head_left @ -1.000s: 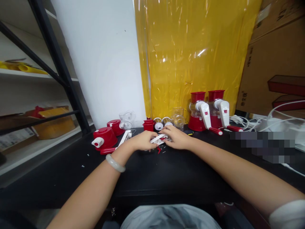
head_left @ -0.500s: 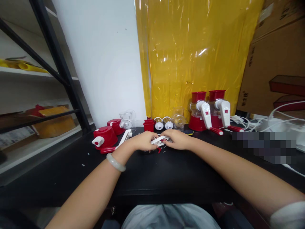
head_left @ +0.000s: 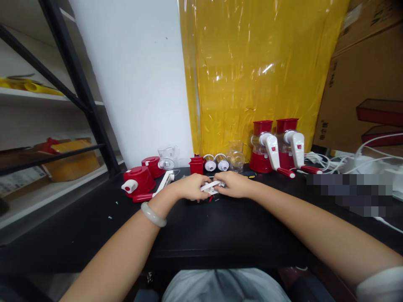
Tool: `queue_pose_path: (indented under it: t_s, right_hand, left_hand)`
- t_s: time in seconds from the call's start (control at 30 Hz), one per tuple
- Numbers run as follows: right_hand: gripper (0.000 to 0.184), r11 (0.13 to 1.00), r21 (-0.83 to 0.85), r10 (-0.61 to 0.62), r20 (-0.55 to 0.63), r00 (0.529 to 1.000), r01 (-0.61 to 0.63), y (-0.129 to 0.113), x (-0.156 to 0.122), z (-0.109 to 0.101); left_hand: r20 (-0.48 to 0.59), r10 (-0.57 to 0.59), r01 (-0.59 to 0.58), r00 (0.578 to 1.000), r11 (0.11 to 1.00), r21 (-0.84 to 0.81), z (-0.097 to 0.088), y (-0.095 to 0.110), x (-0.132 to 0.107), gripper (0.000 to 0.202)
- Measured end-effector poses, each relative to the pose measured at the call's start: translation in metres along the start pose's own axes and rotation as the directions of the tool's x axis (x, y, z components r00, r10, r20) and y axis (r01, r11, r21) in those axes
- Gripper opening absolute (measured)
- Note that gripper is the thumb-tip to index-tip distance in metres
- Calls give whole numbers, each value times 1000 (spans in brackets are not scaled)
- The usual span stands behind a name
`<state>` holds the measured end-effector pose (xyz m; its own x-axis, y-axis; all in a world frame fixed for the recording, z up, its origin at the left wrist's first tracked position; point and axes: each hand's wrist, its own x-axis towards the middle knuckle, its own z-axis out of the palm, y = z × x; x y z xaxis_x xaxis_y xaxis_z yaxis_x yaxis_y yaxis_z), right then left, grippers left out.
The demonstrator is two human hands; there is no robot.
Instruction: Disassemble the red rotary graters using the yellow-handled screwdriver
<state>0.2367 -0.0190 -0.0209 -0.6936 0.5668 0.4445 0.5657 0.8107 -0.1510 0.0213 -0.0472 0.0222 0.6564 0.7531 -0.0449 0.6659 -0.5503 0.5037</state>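
Note:
Both my hands meet over the black table point(head_left: 220, 235) and grip a small white plastic crank part point(head_left: 211, 187) between them. My left hand point(head_left: 189, 186), with a pale bangle on its wrist, is closed on the part's left end. My right hand point(head_left: 234, 184) is closed on its right end. Tiny red and white bits lie on the table just under the part. Behind my hands stand a small red cup point(head_left: 197, 165), two metal drum pieces point(head_left: 215, 162) and a clear plastic piece point(head_left: 236, 158).
Two assembled red-and-white hand-crank grinders point(head_left: 277, 147) stand at the back right. Red bases point(head_left: 140, 180), a loose white crank handle point(head_left: 157, 188) and a clear hopper point(head_left: 167, 158) lie at the left. White cables point(head_left: 352, 161), cardboard boxes point(head_left: 362, 79), yellow plastic sheet point(head_left: 258, 75) and a shelf rack point(head_left: 47, 159) surround the table.
My hands have closed in slightly on the white part and shifted it a little; nothing else has moved.

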Motion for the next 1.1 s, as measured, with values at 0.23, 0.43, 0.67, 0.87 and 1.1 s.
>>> queue_pose_path:
  t_s: [0.23, 0.43, 0.67, 0.87, 1.1]
  right_hand:
    - [28, 999, 48, 10, 25, 1000, -11, -4, -2, -3]
    - [24, 986, 165, -11, 80, 997, -2, -4, -1, -4]
    - [23, 912, 393, 63, 143, 988, -115, 7, 3, 2]
    - [25, 904, 370, 167, 162, 973, -217, 7, 3, 4]
    - [27, 905, 358, 185, 159, 970, -231, 2, 3, 1]
  left_hand:
    - [12, 24, -24, 1000, 1000, 12, 0, 3, -1, 44]
    - [-2, 10, -10, 1000, 1000, -6, 2, 1, 0, 55]
    - [42, 42, -43, 998, 999, 7, 1, 3, -1, 37]
    - [-26, 114, -109, 993, 984, 142, 3, 7, -2, 47]
    - [-64, 181, -160, 981, 955, 249, 5, 8, -1, 47]
